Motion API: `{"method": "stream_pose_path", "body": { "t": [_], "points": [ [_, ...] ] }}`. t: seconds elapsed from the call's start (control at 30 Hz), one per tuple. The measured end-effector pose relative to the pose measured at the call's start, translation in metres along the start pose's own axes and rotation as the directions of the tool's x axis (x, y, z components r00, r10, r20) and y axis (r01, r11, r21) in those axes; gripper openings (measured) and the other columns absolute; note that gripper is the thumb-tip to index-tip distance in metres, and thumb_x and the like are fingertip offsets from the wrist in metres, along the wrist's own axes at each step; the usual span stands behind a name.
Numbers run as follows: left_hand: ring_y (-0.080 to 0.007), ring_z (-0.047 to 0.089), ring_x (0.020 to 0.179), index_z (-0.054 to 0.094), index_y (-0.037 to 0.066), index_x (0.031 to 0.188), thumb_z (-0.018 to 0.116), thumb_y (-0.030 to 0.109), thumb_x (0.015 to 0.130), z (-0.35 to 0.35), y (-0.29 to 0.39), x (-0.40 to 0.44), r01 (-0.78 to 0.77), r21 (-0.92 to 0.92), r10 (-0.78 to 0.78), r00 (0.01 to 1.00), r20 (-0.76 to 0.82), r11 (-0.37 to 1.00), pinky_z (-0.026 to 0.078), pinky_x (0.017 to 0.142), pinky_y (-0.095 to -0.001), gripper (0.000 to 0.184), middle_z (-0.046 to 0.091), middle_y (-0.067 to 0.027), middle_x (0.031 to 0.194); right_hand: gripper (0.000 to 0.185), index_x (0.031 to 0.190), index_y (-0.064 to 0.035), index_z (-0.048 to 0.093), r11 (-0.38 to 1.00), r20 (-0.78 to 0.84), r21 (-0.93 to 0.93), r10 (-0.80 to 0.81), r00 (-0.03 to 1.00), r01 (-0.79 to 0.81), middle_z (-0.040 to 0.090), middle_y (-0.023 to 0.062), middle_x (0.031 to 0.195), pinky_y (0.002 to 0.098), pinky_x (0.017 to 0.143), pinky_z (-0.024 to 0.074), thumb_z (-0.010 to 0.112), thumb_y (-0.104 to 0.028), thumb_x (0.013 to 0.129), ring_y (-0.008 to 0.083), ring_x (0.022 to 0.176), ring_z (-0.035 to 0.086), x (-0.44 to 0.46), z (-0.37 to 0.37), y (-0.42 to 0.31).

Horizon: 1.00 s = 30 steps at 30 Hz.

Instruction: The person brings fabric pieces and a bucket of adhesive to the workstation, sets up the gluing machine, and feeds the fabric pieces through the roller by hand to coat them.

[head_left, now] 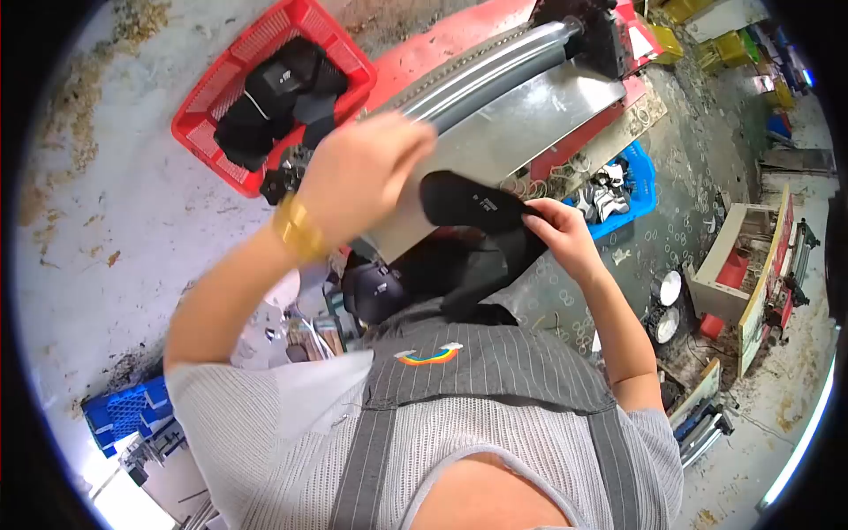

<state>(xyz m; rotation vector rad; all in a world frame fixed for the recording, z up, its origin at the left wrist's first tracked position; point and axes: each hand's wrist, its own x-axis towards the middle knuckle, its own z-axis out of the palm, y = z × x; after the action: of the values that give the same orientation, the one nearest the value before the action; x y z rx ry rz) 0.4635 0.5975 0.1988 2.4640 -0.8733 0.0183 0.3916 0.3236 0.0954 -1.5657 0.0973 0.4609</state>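
Between the thumb and fingers of my right hand (563, 234) is a black sock (477, 201). It has a rounded end and small white print, and it lies near the edge of a metal plate (548, 102). My left hand (367, 168), with a gold-coloured band at the wrist, is raised over the plate's near left end, close to a shiny metal tube (495, 75). Its fingers look bent but are blurred, and whether anything is in them is hidden. More black fabric (433, 265) lies below the sock, over my lap.
A red plastic basket (199, 119) with black fabric pieces stands at the upper left. To the right, a blue basket (649, 177) holds black-and-white pieces. Small rings litter the floor (565, 300). A wooden-sided bench (761, 274) stands at far right, a blue crate (128, 415) at lower left.
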Motion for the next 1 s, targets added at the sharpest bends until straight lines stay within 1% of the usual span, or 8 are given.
{"method": "stream_pose_path", "body": {
  "t": [0.33,0.47,0.57,0.6,0.63,0.7,0.77,1.0],
  "points": [
    [-0.0397,0.027,0.126,0.025,-0.011,0.129,0.048,0.051,0.084,0.128,-0.049,0.157,0.005,0.331,0.087,0.961,-0.262,0.944,0.021,0.106,-0.0427,0.08,0.028,-0.0299,0.134,0.023,0.104,0.0026,0.058,0.976,0.043,0.185,0.112,0.993,-0.118,0.062,0.0007,0.09,0.021,0.072,0.0456,0.059,-0.005,0.083,0.0056,0.08,0.056,0.003,-0.037,0.008],
    [-0.0392,0.028,0.126,0.025,-0.011,0.13,0.072,0.052,0.064,0.09,0.039,0.097,-0.146,-0.359,0.267,0.91,0.317,0.922,0.022,0.105,-0.0418,0.103,0.029,-0.0303,0.133,0.022,0.104,0.0027,0.058,0.989,0.071,0.14,0.044,0.997,-0.053,0.062,0.0005,0.09,0.0206,0.073,0.045,0.059,-0.003,0.083,0.0052,0.082,0.054,-0.023,-0.062,-0.009],
    [-0.0125,0.059,0.079,0.059,0.001,0.095,0.073,0.027,0.071,0.114,0.051,0.065,0.397,-0.515,0.138,0.676,0.724,0.759,0.048,0.071,-0.0296,0.039,0.063,-0.0106,0.084,0.02,0.101,0.0007,0.06,0.993,0.261,0.009,0.113,0.959,-0.119,0.063,0.0013,0.089,0.0225,0.073,0.0454,0.061,-0.006,0.082,0.0064,0.083,0.054,-0.02,-0.075,-0.029],
    [-0.0065,0.055,0.072,0.059,-0.001,0.088,0.07,0.021,0.075,0.131,0.057,0.042,0.377,-0.678,0.175,0.783,0.598,0.63,0.047,0.064,-0.0282,0.028,0.061,-0.0092,0.072,0.017,0.1,0.001,0.06,0.982,0.242,-0.169,-0.048,0.969,0.09,0.063,0.0051,0.087,0.0245,0.071,0.0477,0.058,-0.004,0.083,0.0103,0.077,0.058,-0.007,-0.083,-0.035],
    [-0.0127,0.058,0.068,0.058,0.0,0.088,0.07,0.021,0.075,0.127,0.069,0.036,0.39,-0.649,0.191,0.744,0.64,0.653,0.046,0.062,-0.0301,0.027,0.061,-0.012,0.074,0.022,0.097,-0.0025,0.061,0.843,0.082,-0.437,-0.31,0.947,0.313,0.063,0.008,0.085,0.0284,0.072,0.0469,0.064,-0.015,0.079,0.0167,0.081,0.059,0.017,-0.108,-0.015],
    [-0.0234,0.06,0.068,0.058,0.001,0.089,0.067,0.02,0.076,0.132,0.09,0.026,0.313,-0.655,0.258,0.738,0.624,0.688,0.047,0.063,-0.0316,0.025,0.061,-0.0143,0.077,0.027,0.097,-0.0008,0.056,0.698,-0.284,-0.715,-0.33,0.9,0.03,0.06,0.0144,0.087,0.0339,0.072,0.0469,0.061,-0.021,0.081,0.0268,0.08,0.059,0.078,-0.164,-0.011],
    [-0.0322,0.058,0.071,0.057,0.002,0.091,0.066,0.019,0.077,0.143,0.103,0.02,0.242,-0.679,0.285,0.773,0.566,0.693,0.047,0.063,-0.0342,0.023,0.06,-0.0155,0.08,0.05,0.104,0.006,0.042,0.207,-0.161,-0.978,-0.641,0.751,-0.032,0.055,0.028,0.095,0.0433,0.081,0.0428,0.066,-0.027,0.075,0.039,0.093,0.054,0.141,-0.228,0.023],
    [-0.0307,0.057,0.067,0.056,0.002,0.089,0.066,0.023,0.077,0.138,0.102,0.01,0.191,-0.666,0.184,0.874,0.45,0.722,0.046,0.06,-0.036,0.026,0.057,-0.0146,0.074,0.044,0.088,0.002,0.059,0.579,-0.274,-0.811,-0.258,0.926,-0.079,0.063,0.0215,0.08,0.039,0.068,0.0472,0.074,-0.029,0.06,0.0322,0.08,0.062,0.193,-0.234,-0.005]
  ]
}}
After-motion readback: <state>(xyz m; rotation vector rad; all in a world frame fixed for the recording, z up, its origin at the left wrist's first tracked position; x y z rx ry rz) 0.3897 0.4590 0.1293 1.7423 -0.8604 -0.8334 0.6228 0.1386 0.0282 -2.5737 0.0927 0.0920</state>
